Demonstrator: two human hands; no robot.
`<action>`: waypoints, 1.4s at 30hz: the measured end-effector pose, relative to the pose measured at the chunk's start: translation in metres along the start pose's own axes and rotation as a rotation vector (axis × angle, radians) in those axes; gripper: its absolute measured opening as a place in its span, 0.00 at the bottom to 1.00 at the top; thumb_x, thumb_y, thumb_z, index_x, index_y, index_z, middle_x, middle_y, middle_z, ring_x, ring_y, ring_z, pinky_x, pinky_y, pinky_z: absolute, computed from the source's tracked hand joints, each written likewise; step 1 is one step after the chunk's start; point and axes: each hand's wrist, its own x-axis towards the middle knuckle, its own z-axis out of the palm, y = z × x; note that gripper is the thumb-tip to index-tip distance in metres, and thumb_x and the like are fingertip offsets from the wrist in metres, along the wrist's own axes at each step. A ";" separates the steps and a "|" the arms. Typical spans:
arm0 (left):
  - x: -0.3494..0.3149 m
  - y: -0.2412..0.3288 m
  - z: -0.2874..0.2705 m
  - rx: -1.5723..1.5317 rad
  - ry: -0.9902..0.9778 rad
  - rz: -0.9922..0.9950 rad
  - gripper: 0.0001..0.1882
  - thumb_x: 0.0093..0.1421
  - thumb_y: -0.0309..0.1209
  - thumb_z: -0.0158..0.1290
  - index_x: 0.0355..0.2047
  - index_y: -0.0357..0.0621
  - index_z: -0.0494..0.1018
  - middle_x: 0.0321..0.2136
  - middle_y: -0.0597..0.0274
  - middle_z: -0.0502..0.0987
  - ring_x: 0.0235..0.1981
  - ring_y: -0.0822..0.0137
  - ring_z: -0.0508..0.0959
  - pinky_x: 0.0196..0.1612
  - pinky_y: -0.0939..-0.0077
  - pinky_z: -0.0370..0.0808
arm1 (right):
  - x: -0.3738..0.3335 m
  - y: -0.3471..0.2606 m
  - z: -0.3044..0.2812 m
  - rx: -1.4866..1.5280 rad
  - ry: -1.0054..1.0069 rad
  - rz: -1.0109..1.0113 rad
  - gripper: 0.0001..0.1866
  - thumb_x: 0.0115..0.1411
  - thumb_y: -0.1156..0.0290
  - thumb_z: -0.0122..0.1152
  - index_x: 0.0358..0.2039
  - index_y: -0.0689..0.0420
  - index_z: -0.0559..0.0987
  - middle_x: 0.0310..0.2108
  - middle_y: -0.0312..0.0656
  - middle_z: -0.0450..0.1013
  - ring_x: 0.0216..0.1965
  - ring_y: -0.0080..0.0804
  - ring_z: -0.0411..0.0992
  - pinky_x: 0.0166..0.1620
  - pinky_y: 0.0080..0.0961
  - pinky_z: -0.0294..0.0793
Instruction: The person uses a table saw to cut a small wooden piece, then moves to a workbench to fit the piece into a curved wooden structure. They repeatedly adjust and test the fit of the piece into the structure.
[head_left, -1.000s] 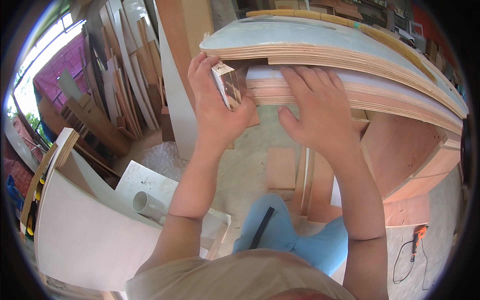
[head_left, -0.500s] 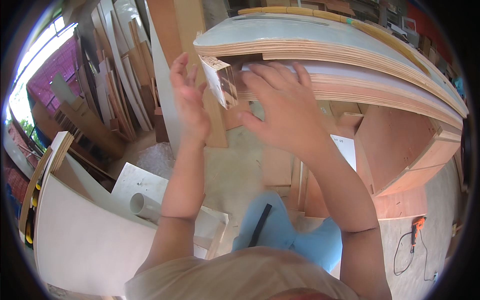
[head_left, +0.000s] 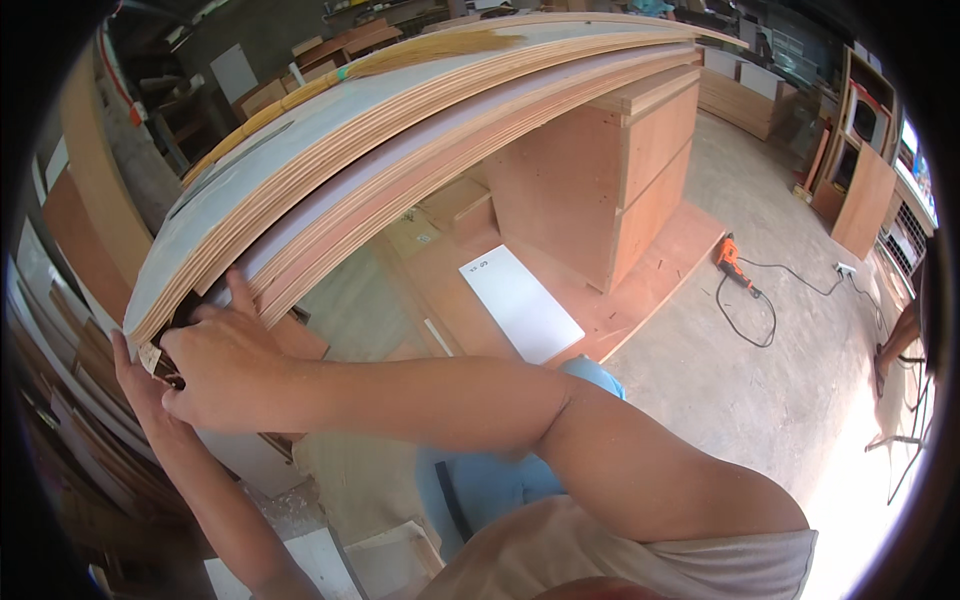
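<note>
A stack of thick curved plywood panels (head_left: 330, 170) with a pale blue-grey top runs from the left toward the far right. At its near left end a small wooden block (head_left: 150, 357) sits under the top panel, mostly hidden by my hands. My left hand (head_left: 148, 392) lies along the block's outer side, fingers stretched upward. My right hand (head_left: 228, 350) reaches across from the right, its fingers curled about the block's inner side and the thumb lower down. One right finger rests near the edge of the lower board (head_left: 300, 270); the other fingertips are partly hidden in the gap.
A straw broom (head_left: 400, 58) lies on the top panel. Below stand a plywood cabinet (head_left: 600, 180) and a white board (head_left: 520, 300). An orange corded power tool (head_left: 735, 262) lies on the concrete floor. Boards lean at left; another person's leg (head_left: 900, 335) shows at right.
My view has swung to the right, so the stack's end appears farther left. Both hands have come together around the block; the left was raised off it, the right lay over the lower board.
</note>
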 end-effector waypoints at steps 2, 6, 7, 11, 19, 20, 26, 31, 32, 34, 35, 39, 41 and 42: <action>0.000 -0.001 0.010 -0.008 0.046 0.017 0.28 0.74 0.49 0.43 0.61 0.39 0.70 0.51 0.49 0.80 0.48 0.58 0.83 0.53 0.63 0.81 | 0.000 -0.001 0.007 -0.032 -0.007 -0.008 0.17 0.53 0.61 0.65 0.31 0.64 0.85 0.30 0.58 0.80 0.47 0.55 0.77 0.71 0.67 0.32; 0.023 -0.005 -0.021 -0.017 -0.119 0.016 0.23 0.73 0.44 0.46 0.58 0.40 0.72 0.51 0.48 0.80 0.47 0.56 0.83 0.53 0.61 0.81 | 0.004 0.002 0.019 -0.023 0.090 -0.028 0.14 0.52 0.64 0.64 0.30 0.64 0.85 0.29 0.59 0.80 0.45 0.55 0.78 0.71 0.69 0.32; 0.029 -0.008 -0.021 -0.014 -0.110 0.014 0.23 0.73 0.44 0.46 0.58 0.40 0.72 0.50 0.48 0.80 0.47 0.56 0.83 0.53 0.61 0.81 | 0.003 0.002 0.019 -0.031 0.086 -0.023 0.14 0.52 0.65 0.63 0.29 0.65 0.85 0.29 0.59 0.79 0.45 0.55 0.78 0.70 0.69 0.32; 0.032 -0.012 -0.015 -0.008 -0.082 0.022 0.22 0.73 0.43 0.46 0.57 0.39 0.72 0.50 0.48 0.80 0.47 0.57 0.83 0.53 0.61 0.81 | 0.002 -0.002 0.016 -0.084 0.028 -0.014 0.14 0.56 0.64 0.62 0.29 0.63 0.85 0.29 0.58 0.79 0.45 0.55 0.77 0.69 0.72 0.34; 0.056 -0.020 -0.038 -0.001 -0.020 0.240 0.20 0.73 0.40 0.47 0.56 0.39 0.73 0.50 0.49 0.80 0.47 0.57 0.83 0.54 0.60 0.81 | 0.005 -0.012 0.022 -0.074 0.043 -0.015 0.14 0.57 0.60 0.61 0.34 0.57 0.85 0.30 0.53 0.80 0.44 0.52 0.78 0.67 0.70 0.40; 0.062 -0.026 -0.038 -0.003 -0.003 0.284 0.20 0.73 0.40 0.47 0.56 0.39 0.73 0.50 0.49 0.80 0.47 0.57 0.83 0.54 0.60 0.81 | 0.007 -0.010 0.026 -0.092 0.030 0.016 0.14 0.57 0.59 0.61 0.35 0.55 0.85 0.31 0.51 0.81 0.44 0.52 0.78 0.66 0.69 0.41; 0.045 -0.011 -0.001 -0.315 -0.011 0.128 0.16 0.75 0.29 0.37 0.55 0.35 0.69 0.50 0.46 0.77 0.48 0.52 0.81 0.52 0.49 0.83 | 0.008 -0.007 0.031 -0.125 0.076 0.022 0.16 0.56 0.58 0.62 0.38 0.54 0.84 0.29 0.45 0.80 0.43 0.50 0.77 0.68 0.66 0.39; 0.050 -0.010 -0.013 -0.226 0.053 0.158 0.15 0.76 0.28 0.36 0.55 0.34 0.68 0.48 0.49 0.76 0.47 0.56 0.82 0.50 0.53 0.84 | 0.006 -0.010 0.039 -0.098 0.108 0.008 0.16 0.56 0.57 0.62 0.35 0.57 0.83 0.27 0.45 0.79 0.41 0.49 0.77 0.68 0.66 0.40; 0.049 -0.012 -0.010 -0.219 0.054 0.167 0.15 0.76 0.28 0.36 0.54 0.34 0.68 0.48 0.49 0.76 0.46 0.56 0.82 0.50 0.54 0.84 | 0.005 -0.009 0.038 -0.100 0.110 0.016 0.16 0.56 0.56 0.62 0.34 0.57 0.83 0.26 0.45 0.79 0.41 0.49 0.77 0.68 0.66 0.40; 0.046 -0.013 -0.004 -0.205 0.055 0.186 0.14 0.75 0.27 0.36 0.54 0.34 0.67 0.49 0.50 0.75 0.46 0.57 0.82 0.49 0.54 0.85 | 0.006 -0.010 0.038 -0.109 0.102 0.018 0.16 0.56 0.56 0.62 0.33 0.58 0.82 0.26 0.45 0.78 0.41 0.50 0.77 0.67 0.67 0.41; 0.047 -0.011 -0.008 -0.206 0.039 0.172 0.14 0.75 0.28 0.37 0.54 0.35 0.68 0.48 0.50 0.76 0.45 0.57 0.82 0.49 0.55 0.85 | 0.006 -0.012 0.038 -0.108 0.098 0.016 0.16 0.56 0.56 0.62 0.32 0.58 0.82 0.26 0.46 0.78 0.40 0.50 0.76 0.67 0.68 0.42; 0.037 -0.003 0.003 -0.180 0.012 0.073 0.15 0.74 0.32 0.39 0.50 0.37 0.71 0.45 0.50 0.79 0.43 0.57 0.83 0.48 0.57 0.84 | 0.005 -0.012 0.043 -0.121 0.099 -0.022 0.16 0.56 0.57 0.62 0.34 0.58 0.82 0.30 0.46 0.79 0.44 0.49 0.76 0.66 0.70 0.43; 0.027 -0.003 0.011 -0.122 0.006 0.062 0.15 0.73 0.34 0.41 0.48 0.37 0.73 0.43 0.51 0.81 0.42 0.57 0.83 0.47 0.57 0.84 | 0.004 -0.010 0.048 -0.165 0.114 -0.037 0.16 0.56 0.58 0.61 0.35 0.57 0.83 0.32 0.46 0.79 0.46 0.48 0.75 0.66 0.71 0.43; 0.024 -0.003 0.011 -0.079 -0.002 0.086 0.16 0.73 0.35 0.41 0.47 0.38 0.73 0.42 0.51 0.81 0.42 0.57 0.83 0.47 0.58 0.84 | 0.004 -0.012 0.052 -0.159 0.143 -0.063 0.16 0.56 0.58 0.61 0.36 0.57 0.83 0.32 0.46 0.79 0.47 0.47 0.75 0.66 0.71 0.43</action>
